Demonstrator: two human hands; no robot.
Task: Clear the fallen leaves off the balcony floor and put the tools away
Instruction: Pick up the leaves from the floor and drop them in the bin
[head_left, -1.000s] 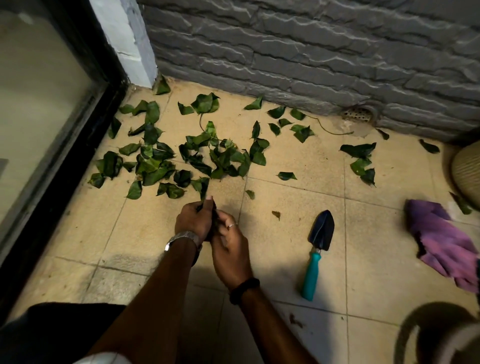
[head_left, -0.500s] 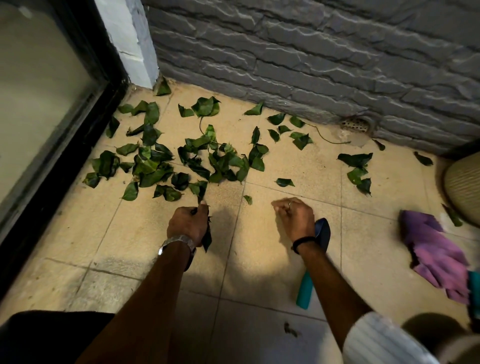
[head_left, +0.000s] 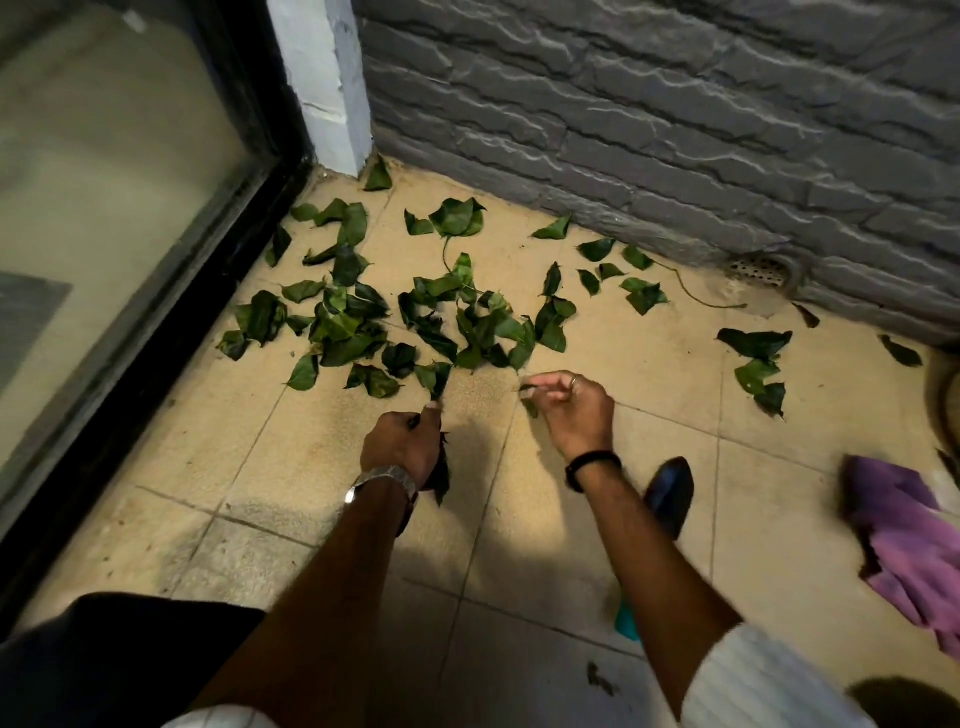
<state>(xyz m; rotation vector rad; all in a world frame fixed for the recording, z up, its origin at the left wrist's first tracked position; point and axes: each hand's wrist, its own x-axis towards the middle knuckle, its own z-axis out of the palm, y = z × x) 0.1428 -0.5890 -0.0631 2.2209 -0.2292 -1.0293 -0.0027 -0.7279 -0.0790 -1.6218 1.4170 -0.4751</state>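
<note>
Many leaves (head_left: 363, 322) on tiled floor (head_left: 623, 364) | left hand (head_left: 402, 447) grips leaves | right hand (head_left: 571, 410) pinches one

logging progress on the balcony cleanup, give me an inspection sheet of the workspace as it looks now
surface: beige tiled floor, leaves scattered on it
job's things: leaves mostly near the glass door; trowel lying on the floor
clutter: purple cloth at right
hands: left hand grips a bunch of leaves; right hand pinches a small leaf
cables: nothing seen
surroundings: grey brick wall, floor drain at its base
</note>
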